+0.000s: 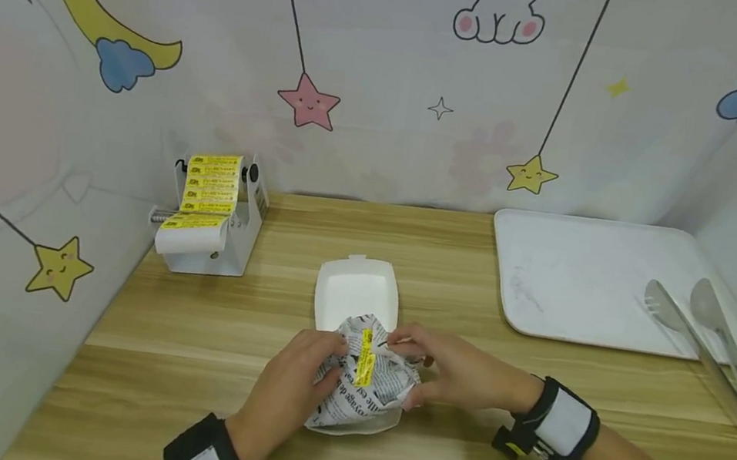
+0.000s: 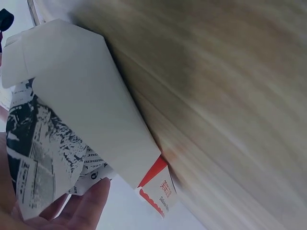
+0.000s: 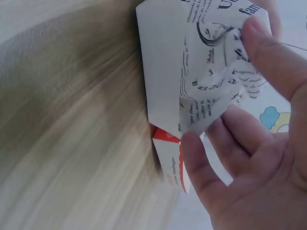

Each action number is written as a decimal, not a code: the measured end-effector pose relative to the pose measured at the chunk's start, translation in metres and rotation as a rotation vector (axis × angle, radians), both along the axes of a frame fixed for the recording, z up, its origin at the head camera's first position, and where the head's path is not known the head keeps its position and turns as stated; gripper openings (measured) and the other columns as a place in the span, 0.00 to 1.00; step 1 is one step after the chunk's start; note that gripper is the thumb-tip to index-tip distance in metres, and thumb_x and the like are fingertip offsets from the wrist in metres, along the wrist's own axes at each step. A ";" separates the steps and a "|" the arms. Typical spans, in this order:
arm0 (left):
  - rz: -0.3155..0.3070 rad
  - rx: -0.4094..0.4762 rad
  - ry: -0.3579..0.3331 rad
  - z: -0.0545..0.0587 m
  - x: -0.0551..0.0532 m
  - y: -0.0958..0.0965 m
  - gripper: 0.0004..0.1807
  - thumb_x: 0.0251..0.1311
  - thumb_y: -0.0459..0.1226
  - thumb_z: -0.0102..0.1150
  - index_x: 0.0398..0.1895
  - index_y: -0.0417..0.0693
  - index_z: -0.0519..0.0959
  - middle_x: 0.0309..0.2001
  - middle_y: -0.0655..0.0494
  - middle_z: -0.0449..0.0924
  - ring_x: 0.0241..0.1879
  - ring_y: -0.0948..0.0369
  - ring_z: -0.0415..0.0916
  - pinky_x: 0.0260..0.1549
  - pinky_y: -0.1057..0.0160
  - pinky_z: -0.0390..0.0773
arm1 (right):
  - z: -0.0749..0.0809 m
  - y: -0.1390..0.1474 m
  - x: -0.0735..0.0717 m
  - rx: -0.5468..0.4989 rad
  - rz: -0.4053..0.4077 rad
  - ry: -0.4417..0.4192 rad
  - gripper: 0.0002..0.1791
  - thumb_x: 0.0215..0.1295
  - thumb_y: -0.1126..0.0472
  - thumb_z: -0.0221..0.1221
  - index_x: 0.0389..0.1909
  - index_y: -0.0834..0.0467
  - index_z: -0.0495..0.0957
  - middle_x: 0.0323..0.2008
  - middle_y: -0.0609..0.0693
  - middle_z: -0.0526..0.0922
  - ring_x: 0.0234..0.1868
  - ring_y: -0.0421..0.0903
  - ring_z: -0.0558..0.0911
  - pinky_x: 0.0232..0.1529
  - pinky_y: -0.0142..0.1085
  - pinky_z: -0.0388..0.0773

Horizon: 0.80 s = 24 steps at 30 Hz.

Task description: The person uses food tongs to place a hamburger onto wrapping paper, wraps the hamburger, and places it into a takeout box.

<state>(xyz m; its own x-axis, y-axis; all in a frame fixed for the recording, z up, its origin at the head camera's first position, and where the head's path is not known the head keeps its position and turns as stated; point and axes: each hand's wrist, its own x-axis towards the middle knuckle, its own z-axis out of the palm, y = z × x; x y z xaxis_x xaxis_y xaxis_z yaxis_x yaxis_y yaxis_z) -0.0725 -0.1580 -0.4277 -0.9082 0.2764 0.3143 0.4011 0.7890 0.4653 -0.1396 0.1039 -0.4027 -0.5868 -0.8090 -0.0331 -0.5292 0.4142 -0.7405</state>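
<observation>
A bundle wrapped in newsprint-patterned paper (image 1: 346, 400) sits in the front half of an open white clamshell box (image 1: 358, 291). A yellow sticker (image 1: 366, 358) lies across its top. My left hand (image 1: 294, 379) holds the bundle's left side, thumb and fingers bent around the paper. From the right, my right hand (image 1: 462, 368) grips the paper between thumb and fingers, as the right wrist view also shows. What the paper encloses is hidden. Red print shows on the box's outer flap (image 2: 160, 191) in the left wrist view.
A dispenser (image 1: 226, 246) with a roll of yellow labels (image 1: 209, 186) stands at the back left. At the back right lies a white tray (image 1: 578, 281), with metal tongs (image 1: 719, 354) resting across its right edge. A patterned curtain (image 1: 399, 47) hangs behind the wooden table (image 1: 179, 392).
</observation>
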 end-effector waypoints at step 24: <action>-0.393 0.095 -0.409 0.014 -0.008 -0.052 0.36 0.61 0.41 0.72 0.73 0.56 0.71 0.71 0.57 0.66 0.71 0.55 0.63 0.68 0.46 0.68 | -0.012 -0.036 0.034 0.022 -0.345 0.157 0.26 0.50 0.62 0.78 0.49 0.53 0.76 0.29 0.41 0.71 0.29 0.38 0.71 0.29 0.32 0.73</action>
<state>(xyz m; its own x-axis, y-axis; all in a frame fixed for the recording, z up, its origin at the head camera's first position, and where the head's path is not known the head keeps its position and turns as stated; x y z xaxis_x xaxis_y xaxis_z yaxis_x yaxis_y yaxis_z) -0.0808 -0.2098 -0.4135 -0.7961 0.6052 -0.0013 0.4282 0.5647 0.7055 -0.1056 0.0678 -0.4148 -0.8239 -0.5631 0.0639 -0.4624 0.6026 -0.6504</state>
